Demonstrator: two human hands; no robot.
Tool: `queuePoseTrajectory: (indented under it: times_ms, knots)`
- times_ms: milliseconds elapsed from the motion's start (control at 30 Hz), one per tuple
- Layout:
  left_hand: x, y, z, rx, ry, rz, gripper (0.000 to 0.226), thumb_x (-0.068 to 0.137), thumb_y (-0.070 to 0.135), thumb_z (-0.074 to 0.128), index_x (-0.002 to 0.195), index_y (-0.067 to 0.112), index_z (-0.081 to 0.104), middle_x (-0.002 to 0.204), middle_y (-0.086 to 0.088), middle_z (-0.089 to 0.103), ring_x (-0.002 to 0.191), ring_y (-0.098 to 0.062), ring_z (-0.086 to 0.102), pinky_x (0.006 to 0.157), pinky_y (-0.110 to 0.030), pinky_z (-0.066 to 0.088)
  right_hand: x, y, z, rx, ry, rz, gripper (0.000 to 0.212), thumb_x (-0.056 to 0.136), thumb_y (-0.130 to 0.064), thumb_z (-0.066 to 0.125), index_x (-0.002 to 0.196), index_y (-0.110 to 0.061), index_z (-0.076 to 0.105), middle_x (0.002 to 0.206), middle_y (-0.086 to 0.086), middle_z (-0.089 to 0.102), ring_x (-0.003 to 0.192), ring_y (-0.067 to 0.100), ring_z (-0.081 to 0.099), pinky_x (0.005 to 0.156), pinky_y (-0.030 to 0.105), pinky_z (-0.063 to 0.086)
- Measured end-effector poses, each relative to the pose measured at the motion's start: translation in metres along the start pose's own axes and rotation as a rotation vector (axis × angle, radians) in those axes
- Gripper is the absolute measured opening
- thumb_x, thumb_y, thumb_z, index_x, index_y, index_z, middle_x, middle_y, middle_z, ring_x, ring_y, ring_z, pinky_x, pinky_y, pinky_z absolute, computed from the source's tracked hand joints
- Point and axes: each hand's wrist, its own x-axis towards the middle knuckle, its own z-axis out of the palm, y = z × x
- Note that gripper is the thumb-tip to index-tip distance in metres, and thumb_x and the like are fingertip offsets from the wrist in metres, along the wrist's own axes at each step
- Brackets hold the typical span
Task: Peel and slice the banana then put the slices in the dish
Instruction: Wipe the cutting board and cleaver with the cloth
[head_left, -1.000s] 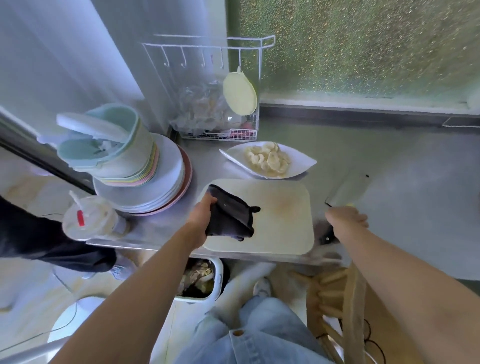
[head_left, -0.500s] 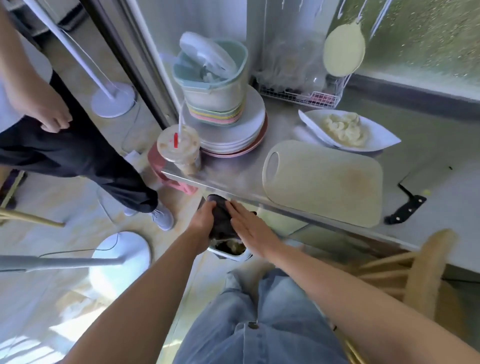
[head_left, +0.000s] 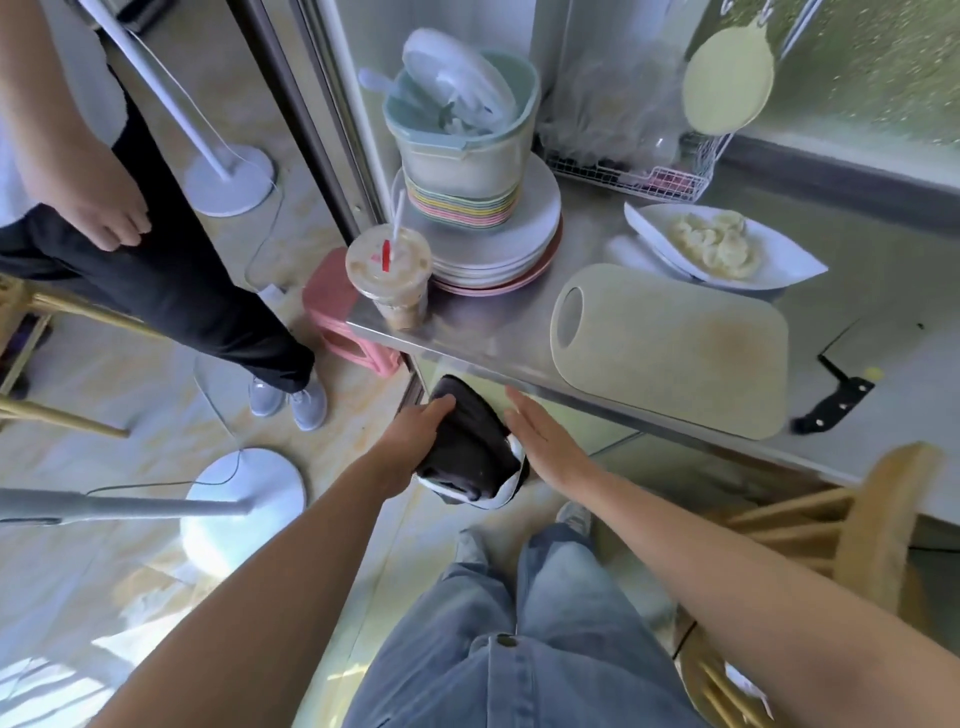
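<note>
1. Most of the task looks done. Banana slices (head_left: 717, 244) lie heaped in the white dish (head_left: 789, 267), which sits on the table (head_left: 493, 322) just past the far right corner of the board (head_left: 670, 348).
2. No fruit shows on the board, only a faint stain. The knife (head_left: 836, 405) lies flat on the table beside the board's right edge, with no hand on it.
3. What seems left is clearing the waste. The left hand (head_left: 421, 431) holds a dark, limp thing below the table edge. It is probably the blackened peel (head_left: 467, 441), though the blur there leaves that unsure.
4. The left fingers curl over the peel's upper end and grip it. The right hand (head_left: 545, 441) is flat, fingers straight and close together, palm turned to the peel's right side, and it holds nothing. Whether it touches the peel or sits just beside it cannot be told.
5. The peel hangs between the two hands, over the white rim of a bin (head_left: 501, 496) that it mostly hides.
6. The slices are well apart from both hands, up on the table and off to the right, and neither hand reaches toward the dish.
7. Judged from this view, letting the peel fall into the bin is the last step, since no unsliced banana is in sight.
</note>
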Motion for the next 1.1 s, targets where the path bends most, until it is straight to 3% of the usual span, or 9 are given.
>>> queuePoseTrajectory:
  times_ms: [67,200,300,433,533,700,833,967,1100]
  knots:
    - [0.001,0.002,-0.001,0.093,-0.090,0.010,0.031,0.089,0.045,0.060,0.089,0.014,0.066,0.097,-0.012,0.069,0.093,-0.031,0.065,0.089,-0.043,0.051,0.000,-0.008,-0.005,0.248,-0.084,0.059,0.051,0.098,-0.036,0.048,0.145,-0.023,0.032,0.137,-0.010,0.045,0.130,0.007,0.040,0.104,0.022,0.030]
    - [0.004,0.011,0.003,0.097,-0.102,0.118,0.030,0.083,0.038,0.071,0.088,0.008,0.070,0.091,-0.015,0.070,0.080,-0.026,0.067,0.076,-0.039,0.058,0.007,-0.008,-0.016,0.245,-0.040,0.063,0.009,0.090,-0.027,0.063,0.087,-0.018,0.064,0.083,-0.001,0.065,0.080,0.014,0.060,0.072,0.025,0.046]
    - [0.005,0.015,-0.004,0.035,-0.188,0.029,0.030,0.081,0.027,0.075,0.096,0.001,0.069,0.091,-0.014,0.071,0.070,-0.017,0.068,0.060,-0.023,0.055,0.010,-0.002,-0.026,0.491,0.113,0.103,0.020,0.092,-0.024,0.060,0.108,-0.011,0.063,0.107,0.010,0.069,0.100,0.023,0.064,0.089,0.038,0.050]
    - [0.005,0.013,0.000,0.013,-0.282,-0.032,0.031,0.084,0.031,0.070,0.104,0.008,0.067,0.099,-0.005,0.069,0.093,-0.019,0.060,0.077,-0.027,0.045,0.009,0.001,-0.036,0.602,0.165,0.137,0.029,0.087,-0.032,0.064,0.112,-0.017,0.061,0.114,0.016,0.067,0.105,0.032,0.061,0.083,0.043,0.046]
    - [0.005,0.017,0.012,-0.091,-0.286,-0.067,0.025,0.087,0.030,0.068,0.102,0.009,0.065,0.099,-0.006,0.067,0.096,-0.022,0.059,0.092,-0.036,0.045,0.004,0.002,-0.040,0.619,0.138,0.150,0.024,0.089,-0.036,0.062,0.105,-0.019,0.064,0.105,0.014,0.069,0.096,0.026,0.062,0.074,0.031,0.043]
    - [0.002,0.027,0.030,-0.106,-0.234,-0.115,0.007,0.093,0.009,0.059,0.095,0.003,0.062,0.082,-0.009,0.064,0.073,-0.022,0.061,0.075,-0.034,0.052,0.002,0.003,-0.046,0.687,0.156,0.167,0.036,0.091,-0.039,0.059,0.104,-0.006,0.066,0.108,0.018,0.069,0.101,0.032,0.063,0.085,0.039,0.042]
    - [0.009,0.032,0.032,-0.123,-0.138,-0.004,0.013,0.098,0.003,0.047,0.102,-0.002,0.059,0.082,-0.013,0.064,0.069,-0.023,0.063,0.061,-0.029,0.058,-0.001,0.000,-0.054,0.653,0.157,0.190,0.034,0.097,-0.038,0.049,0.097,-0.009,0.067,0.097,0.008,0.072,0.089,0.019,0.067,0.075,0.024,0.050]
    - [0.014,0.039,0.035,-0.129,0.018,0.104,0.017,0.101,0.007,0.040,0.108,-0.001,0.054,0.092,-0.016,0.060,0.074,-0.022,0.059,0.057,-0.029,0.054,-0.002,0.002,-0.059,0.653,0.129,0.144,0.026,0.099,-0.029,0.047,0.104,-0.014,0.067,0.110,0.004,0.071,0.110,0.021,0.063,0.102,0.037,0.042]
    - [0.012,0.043,0.040,-0.348,-0.164,-0.083,0.026,0.093,0.028,0.061,0.095,0.001,0.060,0.077,-0.014,0.060,0.067,-0.024,0.059,0.057,-0.032,0.054,0.002,-0.008,-0.058,0.792,0.208,0.127,0.023,0.095,-0.002,0.043,0.100,-0.012,0.063,0.101,0.008,0.069,0.099,0.025,0.063,0.094,0.040,0.046]
